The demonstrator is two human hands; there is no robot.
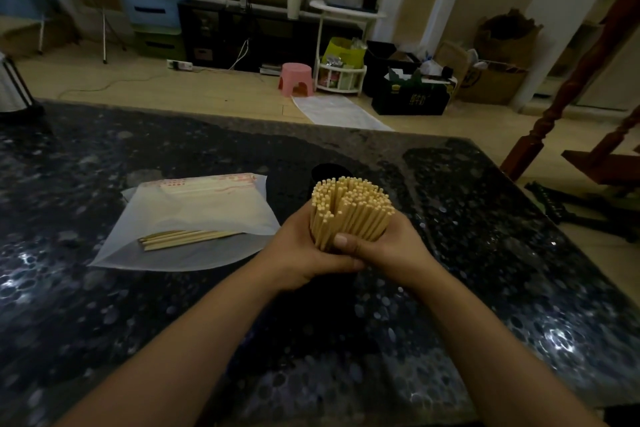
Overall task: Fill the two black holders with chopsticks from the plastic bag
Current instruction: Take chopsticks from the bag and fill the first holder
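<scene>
A thick upright bundle of pale wooden chopsticks (351, 210) stands at the middle of the dark table. My left hand (304, 253) and my right hand (384, 248) wrap around its lower part from both sides, hiding whatever it stands in. Just behind the bundle shows the rim of one black holder (329, 172), apparently empty. To the left lies the translucent plastic bag (194, 215), flat on the table, with a few chopsticks (183, 236) still lying in its near end.
The dark speckled stone table (104, 305) fills the foreground. Its far edge runs behind the holder. A black-and-white object (14, 87) stands at the table's far left corner. Beyond are floor clutter, a pink stool (296, 79) and wooden stair rails (568, 87) at the right.
</scene>
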